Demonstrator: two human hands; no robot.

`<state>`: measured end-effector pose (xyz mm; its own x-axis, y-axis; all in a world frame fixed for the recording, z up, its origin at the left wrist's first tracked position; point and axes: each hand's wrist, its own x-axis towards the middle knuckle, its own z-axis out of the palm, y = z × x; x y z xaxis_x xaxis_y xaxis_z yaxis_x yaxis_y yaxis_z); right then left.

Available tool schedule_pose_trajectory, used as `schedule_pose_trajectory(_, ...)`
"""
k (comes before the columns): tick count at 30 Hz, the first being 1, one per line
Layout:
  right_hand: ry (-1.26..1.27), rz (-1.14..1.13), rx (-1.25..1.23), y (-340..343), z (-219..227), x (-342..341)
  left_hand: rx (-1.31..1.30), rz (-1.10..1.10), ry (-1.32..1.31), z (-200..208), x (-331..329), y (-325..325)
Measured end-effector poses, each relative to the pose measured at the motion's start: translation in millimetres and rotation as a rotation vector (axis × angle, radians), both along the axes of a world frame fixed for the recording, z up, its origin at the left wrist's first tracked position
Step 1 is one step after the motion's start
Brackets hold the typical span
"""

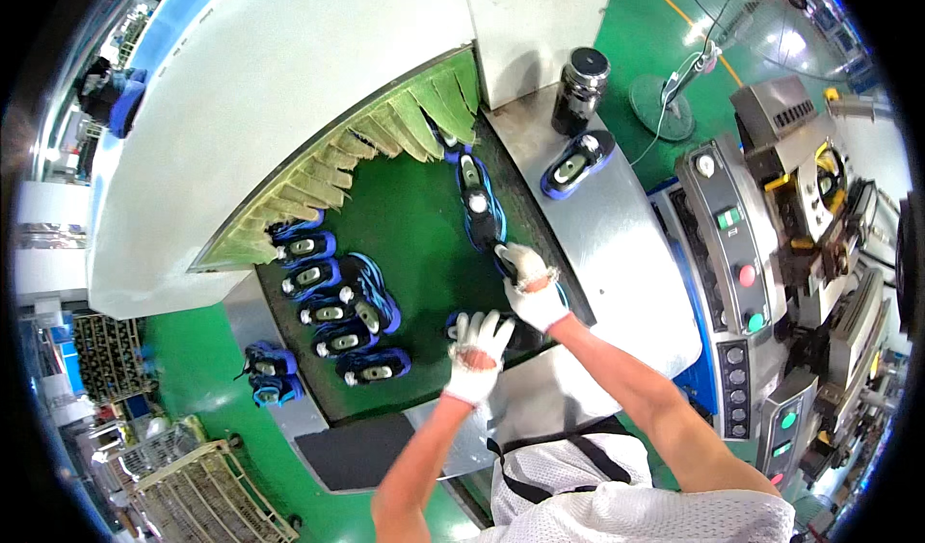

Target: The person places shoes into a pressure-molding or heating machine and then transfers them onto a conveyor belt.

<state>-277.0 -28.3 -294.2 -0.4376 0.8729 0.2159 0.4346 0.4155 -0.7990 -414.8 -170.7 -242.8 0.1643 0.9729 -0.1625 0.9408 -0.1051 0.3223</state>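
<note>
My right hand point(532, 288), in a white glove, has its fingers curled round a dark shoe point(503, 264) at the right side of the green belt; the hand hides most of that shoe. Just beyond it lies a black and blue shoe point(479, 201) with a pale patch inside. My left hand point(475, 355), also gloved in white, has its fingers stretched and spread over the belt's near edge. Beneath and beside it shows another dark shoe point(525, 337), largely covered by my hands. Several black and blue shoes point(378, 368) lie grouped on the belt's left side.
A green fringed curtain point(356, 153) hangs over the machine opening. On the right metal ledge point(626, 244) stand a dark jar point(581, 88) and a single shoe point(578, 164). More shoes point(273, 374) sit on the left ledge. A button panel point(737, 244) is at right.
</note>
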Motion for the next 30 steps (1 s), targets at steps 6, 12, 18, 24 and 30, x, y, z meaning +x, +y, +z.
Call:
schedule_pose_trajectory(6,-0.069,0.119,-0.417,9,53,41,-0.190,-0.102,0.158,2,-8,35)
schedule_pose_trajectory(12,0.090,-0.271,-0.596,-130,165,181,-0.180,0.575,-0.527,100,11,-9)
schedule_pose_trajectory(18,0.685,-0.041,-1.247,-198,159,223,-0.225,0.375,-1.244,192,110,-24)
schedule_pose_trajectory(24,1.557,-0.136,-1.192,-221,239,291,-0.447,-0.040,-1.670,271,270,22)
schedule_pose_trajectory(30,1.566,-0.186,-0.853,-192,277,445,-0.755,-0.512,-1.512,288,442,164)
